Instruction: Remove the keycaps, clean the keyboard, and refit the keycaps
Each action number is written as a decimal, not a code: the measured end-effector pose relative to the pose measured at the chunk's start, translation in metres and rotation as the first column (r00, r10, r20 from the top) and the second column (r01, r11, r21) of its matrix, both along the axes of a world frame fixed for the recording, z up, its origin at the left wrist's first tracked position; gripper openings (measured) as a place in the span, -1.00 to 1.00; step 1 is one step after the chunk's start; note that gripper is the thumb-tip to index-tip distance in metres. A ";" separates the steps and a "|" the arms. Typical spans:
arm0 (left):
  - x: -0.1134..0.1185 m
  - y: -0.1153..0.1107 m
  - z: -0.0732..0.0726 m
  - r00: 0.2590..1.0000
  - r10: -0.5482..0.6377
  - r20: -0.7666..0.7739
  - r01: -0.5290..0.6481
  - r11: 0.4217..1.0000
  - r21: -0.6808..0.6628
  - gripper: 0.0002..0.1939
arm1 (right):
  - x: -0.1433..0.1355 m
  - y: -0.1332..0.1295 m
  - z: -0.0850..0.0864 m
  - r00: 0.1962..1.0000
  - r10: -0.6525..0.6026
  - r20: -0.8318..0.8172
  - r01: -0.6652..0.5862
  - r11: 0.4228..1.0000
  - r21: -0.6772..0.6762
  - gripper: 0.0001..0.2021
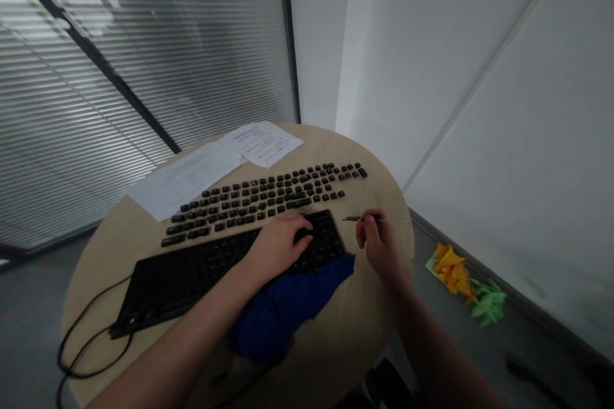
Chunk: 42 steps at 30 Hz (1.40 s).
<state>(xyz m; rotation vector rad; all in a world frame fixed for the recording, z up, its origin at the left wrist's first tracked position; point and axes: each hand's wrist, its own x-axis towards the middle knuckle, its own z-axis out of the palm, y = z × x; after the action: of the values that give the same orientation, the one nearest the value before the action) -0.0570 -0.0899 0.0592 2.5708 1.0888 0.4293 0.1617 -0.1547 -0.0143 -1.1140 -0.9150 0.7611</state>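
A black keyboard (192, 275) lies slantwise on the round wooden table, with many key positions bare or dark. My left hand (281, 243) rests over its right part, thumb and fingers curled toward each other; anything small between them is too dark to make out. To the right of the keyboard, my right hand (377, 239) grips a slim tool with a thin metal tip (352, 218) pointing left toward the keyboard; its exact kind is unclear. Loose black keycaps (268, 193) are laid out in rows just behind the keyboard. A blue cloth (292, 307) lies in front, partly under my left forearm.
Printed paper sheets (192, 176) lie at the table's back left. A black cable (71, 345) loops over the left table edge (79, 281). Orange crumpled paper (452, 271) and green paper (488, 302) are on the floor by the white wall. Blinds cover the glass behind.
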 end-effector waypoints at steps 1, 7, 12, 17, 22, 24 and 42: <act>-0.003 -0.006 -0.008 0.999 -0.041 -0.012 0.041 0.999 0.009 -0.79 | 0.000 -0.003 -0.002 0.999 0.013 0.035 -0.012 1.000 -0.028 -0.70; -0.003 -0.017 -0.047 0.994 -0.107 -0.027 0.109 0.992 0.070 -0.60 | -0.005 -0.028 -0.018 0.969 0.068 0.239 -0.015 0.976 -0.218 -0.70; -0.005 -0.015 -0.058 0.995 -0.102 0.020 0.101 0.994 0.046 -0.68 | -0.011 -0.035 -0.017 0.883 -0.028 0.468 0.156 0.959 -0.237 -0.72; -0.003 -0.015 -0.062 0.996 -0.083 0.038 0.082 0.996 0.017 -0.72 | -0.016 -0.031 -0.012 0.804 -0.040 0.593 0.211 0.952 -0.223 -0.74; -0.001 -0.016 -0.059 0.997 -0.073 0.026 0.073 0.997 -0.011 -0.72 | -0.021 -0.032 -0.008 0.685 0.016 0.729 0.224 0.947 -0.230 -0.76; -0.001 -0.016 -0.057 0.997 -0.071 0.030 0.072 0.997 -0.015 -0.72 | -0.023 -0.032 -0.007 0.629 0.049 0.776 0.230 0.942 -0.246 -0.75; -0.001 -0.017 -0.058 0.996 -0.073 0.040 0.073 0.997 0.004 -0.71 | -0.024 -0.033 -0.014 0.775 -0.021 0.632 0.226 0.943 -0.246 -0.70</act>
<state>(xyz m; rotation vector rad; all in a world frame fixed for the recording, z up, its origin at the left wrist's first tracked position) -0.0582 -0.1070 0.0012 2.5833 0.9776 0.4628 0.1376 -0.1873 -0.0280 -1.7516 -1.2844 0.4209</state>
